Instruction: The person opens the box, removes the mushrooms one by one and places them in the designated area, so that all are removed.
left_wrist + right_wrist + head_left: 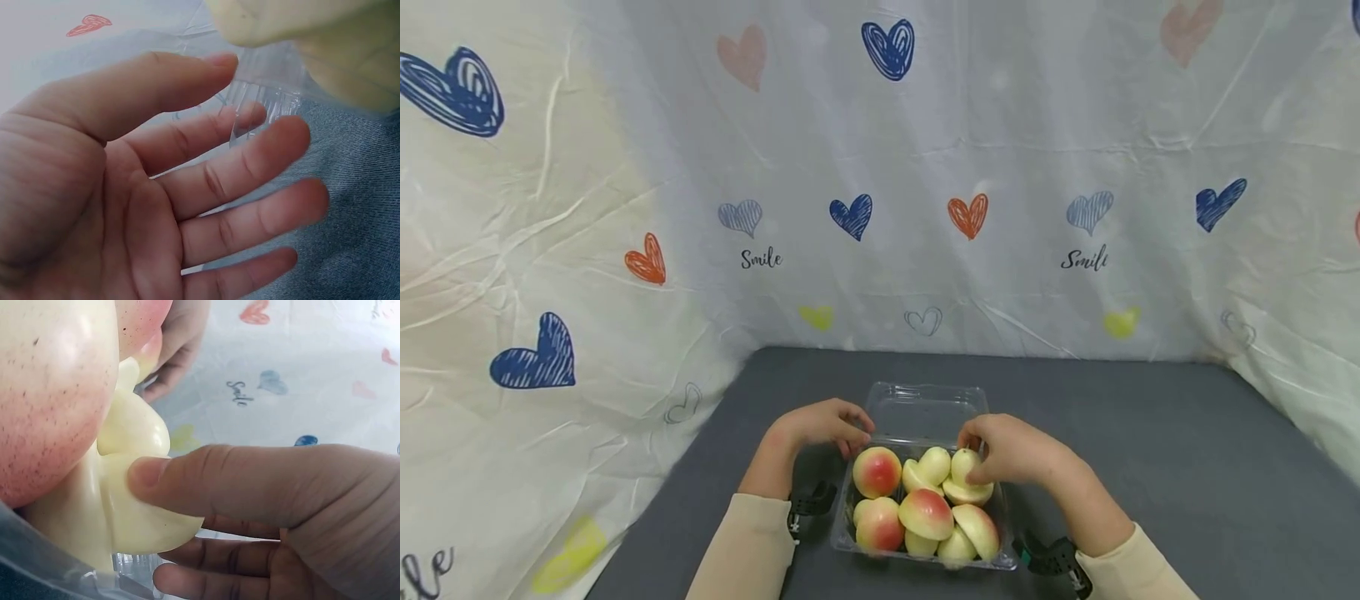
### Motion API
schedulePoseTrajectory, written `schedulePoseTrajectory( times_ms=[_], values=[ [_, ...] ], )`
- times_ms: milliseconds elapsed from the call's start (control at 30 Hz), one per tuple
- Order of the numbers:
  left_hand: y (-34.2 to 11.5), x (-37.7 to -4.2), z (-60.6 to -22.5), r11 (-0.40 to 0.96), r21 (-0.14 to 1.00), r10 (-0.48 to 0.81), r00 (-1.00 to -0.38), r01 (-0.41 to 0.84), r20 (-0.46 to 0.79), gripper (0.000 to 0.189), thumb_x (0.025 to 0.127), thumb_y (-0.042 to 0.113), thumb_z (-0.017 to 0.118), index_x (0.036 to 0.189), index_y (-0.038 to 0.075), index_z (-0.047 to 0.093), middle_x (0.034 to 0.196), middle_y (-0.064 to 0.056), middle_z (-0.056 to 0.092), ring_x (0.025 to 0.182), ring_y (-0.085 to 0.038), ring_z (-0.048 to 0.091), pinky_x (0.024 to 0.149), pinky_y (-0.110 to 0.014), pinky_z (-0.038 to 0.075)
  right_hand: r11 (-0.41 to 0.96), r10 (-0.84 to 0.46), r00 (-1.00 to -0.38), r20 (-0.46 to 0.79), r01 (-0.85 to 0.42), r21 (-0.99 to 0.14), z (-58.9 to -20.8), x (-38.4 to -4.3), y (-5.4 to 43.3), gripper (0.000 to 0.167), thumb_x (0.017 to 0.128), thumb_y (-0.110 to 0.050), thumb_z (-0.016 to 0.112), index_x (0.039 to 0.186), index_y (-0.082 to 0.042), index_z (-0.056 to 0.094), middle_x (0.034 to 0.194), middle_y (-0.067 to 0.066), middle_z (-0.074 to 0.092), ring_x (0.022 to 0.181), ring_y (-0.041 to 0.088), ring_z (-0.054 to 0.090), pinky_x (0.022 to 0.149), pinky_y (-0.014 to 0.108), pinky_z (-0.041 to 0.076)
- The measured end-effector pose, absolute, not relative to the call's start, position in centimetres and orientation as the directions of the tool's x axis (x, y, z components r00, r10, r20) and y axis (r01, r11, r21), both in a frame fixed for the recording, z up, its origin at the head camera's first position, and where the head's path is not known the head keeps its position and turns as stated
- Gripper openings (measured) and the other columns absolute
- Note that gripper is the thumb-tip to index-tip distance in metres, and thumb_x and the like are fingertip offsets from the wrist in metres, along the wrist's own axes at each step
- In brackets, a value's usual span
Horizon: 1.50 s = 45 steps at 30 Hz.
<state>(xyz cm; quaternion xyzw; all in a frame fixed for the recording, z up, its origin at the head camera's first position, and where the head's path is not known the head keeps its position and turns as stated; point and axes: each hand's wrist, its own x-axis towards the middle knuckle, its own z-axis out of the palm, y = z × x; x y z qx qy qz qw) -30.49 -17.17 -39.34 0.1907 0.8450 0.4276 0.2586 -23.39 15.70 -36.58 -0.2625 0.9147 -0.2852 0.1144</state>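
A clear plastic clamshell box (844, 540) on the dark table holds several peach-like fruits, some blushed red and some pale yellow pieces with flat faces. At its back right, my right hand (1018, 450) pinches a pale yellow fruit piece (147, 515), the thumb on its near side and fingers behind. That piece sits against other pale fruit in the box. Beside the back left corner is my left hand (827, 423), palm visible in the left wrist view, fingers loosely extended and holding nothing. A red-blushed fruit (877, 472) lies closest to it.
The box's transparent lid (925, 410) is folded back on the far side. Dark cloth covers the table (1135, 467), and a white curtain (1022, 108) with printed hearts hangs behind and at the sides. Both wrists wear black straps (815, 500).
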Motion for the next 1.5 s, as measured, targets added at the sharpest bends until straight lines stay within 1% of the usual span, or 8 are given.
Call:
schedulePoseTrajectory(
  times_ms=[400, 500, 600, 733, 933, 1167, 1367, 1500],
  values=[
    [-17.3, -30.3, -39.6, 0.552, 0.823, 0.559, -0.792, 0.133, -0.247, 0.025, 0.097, 0.016, 0.071, 0.115, 0.0, 0.07, 0.087, -0.009, 0.069, 0.077, -0.026, 0.068, 0.075, -0.042, 0.059, 0.7, -0.518, -0.852, -0.072, -0.374, -0.608, -36.0, -22.7, 15.8, 0.034, 0.077, -0.007, 0.079, 0.105, -0.012, 0.059, 0.091, 0.002, 0.06, 0.07, 0.019, 0.054, 0.061, 0.038, 0.045],
    [-17.3, -30.3, -39.4, 0.546, 0.827, 0.563, -0.789, 0.134, -0.244, 0.025, 0.097, 0.016, 0.071, 0.115, -0.001, 0.07, 0.088, -0.009, 0.069, 0.077, -0.027, 0.068, 0.075, -0.042, 0.059, 0.708, -0.506, -0.859, -0.076, -0.364, -0.605, -35.6, -22.5, 15.8, 0.044, 0.074, -0.003, 0.077, 0.114, -0.011, 0.06, 0.094, 0.004, 0.059, 0.07, 0.021, 0.052, 0.06, 0.038, 0.042],
    [-17.4, -30.1, -39.9, 0.554, 0.823, 0.562, -0.785, 0.125, -0.259, 0.023, 0.097, 0.015, 0.071, 0.114, 0.0, 0.071, 0.087, -0.01, 0.069, 0.076, -0.027, 0.068, 0.074, -0.041, 0.059, 0.707, -0.512, -0.854, -0.091, -0.359, -0.609, -35.7, -22.0, 15.8, 0.064, 0.072, 0.0, 0.076, 0.133, -0.011, 0.059, 0.105, 0.007, 0.058, 0.073, 0.021, 0.05, 0.06, 0.038, 0.041],
    [-17.0, -30.5, -39.8, 0.554, 0.822, 0.573, -0.775, 0.129, -0.265, 0.023, 0.097, 0.016, 0.07, 0.114, 0.001, 0.071, 0.086, -0.011, 0.069, 0.076, -0.026, 0.068, 0.075, -0.042, 0.06, 0.723, -0.502, -0.856, -0.124, -0.337, -0.603, -35.4, -21.8, 16.0, 0.076, 0.075, -0.002, 0.074, 0.146, -0.021, 0.056, 0.114, 0.013, 0.049, 0.07, 0.021, 0.047, 0.057, 0.035, 0.041],
    [-16.8, -31.1, -39.2, 0.559, 0.821, 0.573, -0.77, 0.117, -0.281, 0.026, 0.097, 0.015, 0.07, 0.117, -0.002, 0.07, 0.092, -0.011, 0.069, 0.079, -0.027, 0.069, 0.077, -0.042, 0.059, 0.726, -0.507, -0.861, -0.036, -0.405, -0.556, -35.0, -22.5, 16.5, 0.051, 0.079, -0.01, 0.074, 0.128, -0.021, 0.063, 0.101, 0.006, 0.054, 0.077, 0.02, 0.053, 0.063, 0.036, 0.045],
    [-17.3, -31.0, -38.9, 0.576, 0.812, 0.546, -0.782, 0.092, -0.299, 0.028, 0.096, 0.016, 0.071, 0.118, -0.001, 0.069, 0.099, -0.012, 0.069, 0.081, -0.026, 0.069, 0.078, -0.041, 0.059, 0.712, -0.514, -0.856, -0.056, -0.389, -0.585, -35.0, -22.8, 16.3, 0.04, 0.082, -0.008, 0.071, 0.116, -0.02, 0.054, 0.064, -0.002, 0.053, 0.054, 0.013, 0.043, 0.055, 0.032, 0.037],
    [-17.2, -31.0, -38.7, 0.569, 0.816, 0.561, -0.774, 0.102, -0.294, 0.027, 0.096, 0.015, 0.071, 0.117, -0.003, 0.069, 0.097, -0.013, 0.068, 0.081, -0.027, 0.069, 0.079, -0.043, 0.059, 0.74, -0.478, -0.877, -0.058, -0.366, -0.564, -35.0, -23.0, 16.5, 0.036, 0.084, -0.016, 0.078, 0.113, -0.018, 0.056, 0.07, 0.0, 0.054, 0.059, 0.015, 0.047, 0.057, 0.033, 0.04],
    [-17.0, -31.2, -38.7, 0.571, 0.813, 0.572, -0.766, 0.115, -0.293, 0.028, 0.097, 0.014, 0.07, 0.117, -0.004, 0.068, 0.096, -0.012, 0.068, 0.082, -0.029, 0.069, 0.08, -0.045, 0.059, 0.746, -0.459, -0.885, -0.07, -0.342, -0.571, -35.3, -23.3, 16.8, 0.039, 0.084, -0.02, 0.08, 0.114, -0.015, 0.056, 0.084, 0.003, 0.059, 0.065, 0.017, 0.051, 0.06, 0.035, 0.042]
  ],
)
